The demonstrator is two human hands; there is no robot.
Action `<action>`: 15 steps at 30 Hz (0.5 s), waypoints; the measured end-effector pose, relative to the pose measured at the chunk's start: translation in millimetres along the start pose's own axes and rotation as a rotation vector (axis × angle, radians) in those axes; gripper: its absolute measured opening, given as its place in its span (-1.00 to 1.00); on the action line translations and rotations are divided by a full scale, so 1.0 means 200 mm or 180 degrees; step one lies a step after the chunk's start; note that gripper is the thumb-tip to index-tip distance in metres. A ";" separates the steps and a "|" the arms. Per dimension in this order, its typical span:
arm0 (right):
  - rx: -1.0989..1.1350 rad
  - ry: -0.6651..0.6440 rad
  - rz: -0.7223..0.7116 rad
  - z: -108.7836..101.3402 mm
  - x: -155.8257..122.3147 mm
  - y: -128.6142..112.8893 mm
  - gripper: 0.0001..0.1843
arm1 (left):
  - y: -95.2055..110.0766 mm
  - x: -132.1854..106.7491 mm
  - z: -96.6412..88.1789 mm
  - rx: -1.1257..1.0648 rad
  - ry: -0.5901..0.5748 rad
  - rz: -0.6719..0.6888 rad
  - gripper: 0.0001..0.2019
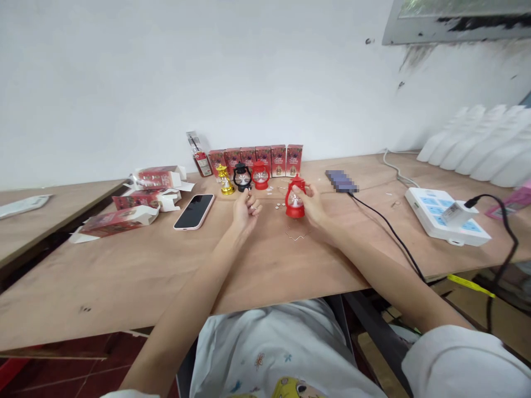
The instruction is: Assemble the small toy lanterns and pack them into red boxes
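Note:
My right hand (313,205) grips a small red lantern (295,210) upright, at or just above the tabletop. To its left my left hand (246,211) is closed with fingers pinched together; what they hold, if anything, is too small to make out. Small round silvery discs (278,207) lie between my hands. A thin bent wire (296,238) rests in front of the held lantern. Behind my left hand stand a gold lantern (224,181), a black lantern (241,178) and a second red lantern (260,177).
Several red boxes (294,160) line the wall. Opened boxes (120,221) lie at left, near a phone (194,212). A bottle (201,160) leans behind. On the right are a cabled dark device (342,181), a white power strip (446,215) and white containers (477,145).

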State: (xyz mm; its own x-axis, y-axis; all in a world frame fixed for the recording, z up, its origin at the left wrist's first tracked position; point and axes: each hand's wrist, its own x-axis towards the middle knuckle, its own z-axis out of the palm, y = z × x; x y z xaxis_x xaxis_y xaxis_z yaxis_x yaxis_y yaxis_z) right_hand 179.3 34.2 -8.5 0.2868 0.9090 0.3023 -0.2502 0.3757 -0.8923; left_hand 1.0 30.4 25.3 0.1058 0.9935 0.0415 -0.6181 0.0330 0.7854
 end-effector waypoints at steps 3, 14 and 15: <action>-0.0502 -0.0686 -0.0253 0.07 -0.10 -0.01 -0.58 | 0.07 -0.02 0.01 -0.0622 -0.0072 -0.0131 -0.65; -0.1330 -0.1164 -0.0431 0.16 -0.26 -0.01 -0.59 | 0.02 -0.03 0.03 0.0339 0.0080 0.0127 -0.62; -0.1353 -0.1231 -0.0398 0.16 -0.26 -0.01 -0.57 | 0.02 -0.03 0.03 0.0374 0.0086 0.0168 -0.63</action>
State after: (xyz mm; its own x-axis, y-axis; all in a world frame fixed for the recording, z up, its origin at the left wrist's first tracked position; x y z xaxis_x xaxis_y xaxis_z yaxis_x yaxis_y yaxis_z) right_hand 135.8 -7.5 -11.8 -0.0880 0.8922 0.4430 0.1795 0.4517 -0.8739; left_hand 2.7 24.1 31.8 0.0537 0.9962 0.0693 -0.5266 -0.0307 0.8496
